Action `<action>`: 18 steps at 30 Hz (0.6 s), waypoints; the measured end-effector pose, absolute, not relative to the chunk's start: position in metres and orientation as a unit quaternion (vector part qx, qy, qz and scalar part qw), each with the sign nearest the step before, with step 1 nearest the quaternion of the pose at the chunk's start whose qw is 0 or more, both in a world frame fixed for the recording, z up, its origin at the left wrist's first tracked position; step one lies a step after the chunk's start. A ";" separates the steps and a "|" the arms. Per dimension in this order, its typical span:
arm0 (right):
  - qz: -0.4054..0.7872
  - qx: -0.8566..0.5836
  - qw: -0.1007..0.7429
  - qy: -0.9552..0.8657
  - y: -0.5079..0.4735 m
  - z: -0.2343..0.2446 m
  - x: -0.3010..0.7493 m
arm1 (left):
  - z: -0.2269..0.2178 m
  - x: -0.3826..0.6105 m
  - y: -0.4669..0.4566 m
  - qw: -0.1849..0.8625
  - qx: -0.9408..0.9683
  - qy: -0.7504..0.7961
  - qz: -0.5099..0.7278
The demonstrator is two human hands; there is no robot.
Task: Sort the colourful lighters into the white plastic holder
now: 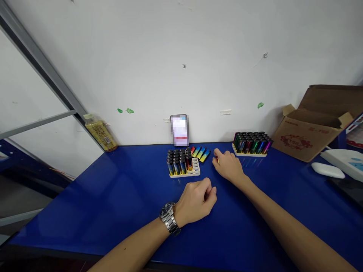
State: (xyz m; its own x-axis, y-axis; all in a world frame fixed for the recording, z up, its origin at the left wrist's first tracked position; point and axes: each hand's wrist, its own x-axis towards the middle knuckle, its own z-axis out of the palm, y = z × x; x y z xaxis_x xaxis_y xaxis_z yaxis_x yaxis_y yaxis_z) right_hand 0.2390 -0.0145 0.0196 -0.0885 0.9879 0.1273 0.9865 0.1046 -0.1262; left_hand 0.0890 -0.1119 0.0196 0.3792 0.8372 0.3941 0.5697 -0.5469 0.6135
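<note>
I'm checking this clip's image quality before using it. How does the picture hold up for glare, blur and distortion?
In the head view, soft glare lies across the blue tabletop, with coloured reflections below the right tray of lighters; the wide lens makes the table edges slant strongly; the pixelated item against the wall is unreadable, while the lighters stay fairly sharp.
</note>
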 end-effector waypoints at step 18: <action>0.149 -0.295 0.462 -0.823 -0.038 0.006 0.227 | 0.021 0.083 -0.100 0.265 0.681 0.512 0.452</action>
